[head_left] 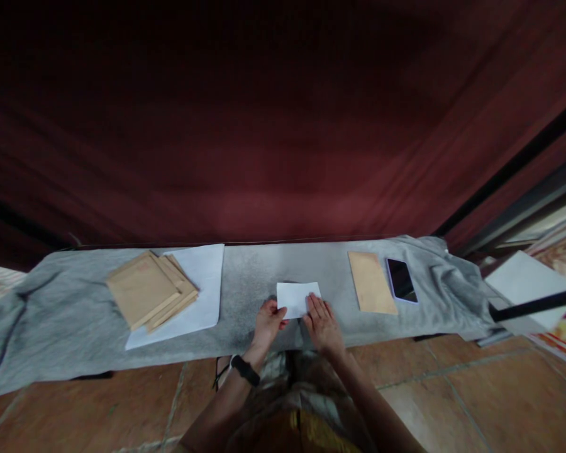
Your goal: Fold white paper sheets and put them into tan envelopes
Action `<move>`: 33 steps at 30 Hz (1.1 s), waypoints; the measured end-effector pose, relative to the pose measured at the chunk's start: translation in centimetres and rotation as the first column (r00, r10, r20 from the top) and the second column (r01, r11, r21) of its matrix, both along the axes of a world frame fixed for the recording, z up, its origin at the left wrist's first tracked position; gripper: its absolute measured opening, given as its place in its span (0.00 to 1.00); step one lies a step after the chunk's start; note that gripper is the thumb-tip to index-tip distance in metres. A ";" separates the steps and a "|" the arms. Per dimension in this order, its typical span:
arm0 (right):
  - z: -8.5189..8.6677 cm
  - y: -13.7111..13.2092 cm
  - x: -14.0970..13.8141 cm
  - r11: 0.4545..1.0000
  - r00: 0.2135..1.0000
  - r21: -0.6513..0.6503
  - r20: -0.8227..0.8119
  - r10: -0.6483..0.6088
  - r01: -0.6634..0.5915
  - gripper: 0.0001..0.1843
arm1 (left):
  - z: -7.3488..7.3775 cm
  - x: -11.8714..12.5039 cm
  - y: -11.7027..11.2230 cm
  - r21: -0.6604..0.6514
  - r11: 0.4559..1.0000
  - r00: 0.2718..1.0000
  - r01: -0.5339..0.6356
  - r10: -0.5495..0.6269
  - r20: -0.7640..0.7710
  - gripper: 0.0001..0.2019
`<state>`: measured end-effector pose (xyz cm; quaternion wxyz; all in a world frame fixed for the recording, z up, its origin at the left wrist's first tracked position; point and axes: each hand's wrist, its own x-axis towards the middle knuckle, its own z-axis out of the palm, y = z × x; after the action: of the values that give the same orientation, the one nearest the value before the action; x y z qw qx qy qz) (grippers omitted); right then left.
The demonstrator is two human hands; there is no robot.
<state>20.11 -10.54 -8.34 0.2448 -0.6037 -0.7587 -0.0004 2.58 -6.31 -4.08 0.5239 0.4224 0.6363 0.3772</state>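
A small folded white paper [296, 296] lies on the grey cloth [249, 277] in front of me. My left hand [268, 321] pinches its near left edge, thumb on top. My right hand [321, 319] lies flat with fingers stretched out, pressing the paper's near right corner. A black band [245, 370] is on my left wrist.
A stack of brown envelopes [148, 288] rests on white sheets [202, 277] at the left. A single brown envelope [371, 282] and a dark phone [400, 280] lie to the right. A white board [523, 277] and a black bar [532, 306] stand at far right. Dark red curtain behind, tiled floor below.
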 end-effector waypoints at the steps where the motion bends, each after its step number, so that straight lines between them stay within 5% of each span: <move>1: -0.2 -0.4 0.1 1.000 0.999 0.013 0.038 -0.010 0.010 0.28 | 0.1 -0.2 0.0 0.000 1.000 0.999 0.009 -0.009 -0.043 0.10; 4: -0.4 -0.9 0.4 0.998 0.994 0.053 0.105 -0.033 0.027 0.31 | 0.8 -0.7 -0.7 0.054 0.999 0.976 0.006 0.006 -0.216 0.09; 7: -0.4 -1.1 0.3 0.996 0.990 0.074 0.128 -0.050 0.041 0.31 | 1.2 0.0 -1.7 0.274 0.953 0.806 0.133 0.057 -0.589 0.14; 9: -0.4 -1.1 0.2 0.996 0.990 0.074 0.133 -0.057 0.047 0.31 | 1.0 1.2 -2.2 0.370 0.859 0.638 0.355 0.066 -0.767 0.18; 12: -0.5 -1.1 0.3 0.997 0.989 0.079 0.141 -0.035 0.024 0.30 | -0.1 3.6 -2.3 0.359 0.674 0.500 0.646 -0.018 -0.866 0.23; 15: -0.6 -1.3 0.9 0.994 0.987 0.104 0.161 -0.007 -0.010 0.30 | -1.6 5.0 -1.9 0.287 0.625 0.412 0.726 -0.060 -0.909 0.27; 24: -0.7 -2.2 1.7 0.988 0.975 0.144 0.203 -0.091 0.063 0.30 | -3.3 3.8 -0.3 0.213 0.730 0.340 0.649 -0.028 -0.940 0.29; 30: -1.5 -2.6 1.8 0.988 0.959 0.153 0.278 -0.048 0.005 0.29 | -2.7 7.6 1.0 0.233 0.620 0.381 0.749 -0.117 -0.917 0.25; 33: -1.9 -2.6 2.4 0.990 0.961 0.141 0.277 -0.011 -0.030 0.27 | -2.4 8.1 1.7 0.244 0.615 0.396 0.749 -0.121 -0.910 0.25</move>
<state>22.50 -13.15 -10.26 0.1790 -0.5748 -0.7864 -0.1384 10.67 -4.58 -6.51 0.0677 0.8567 0.4877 0.1538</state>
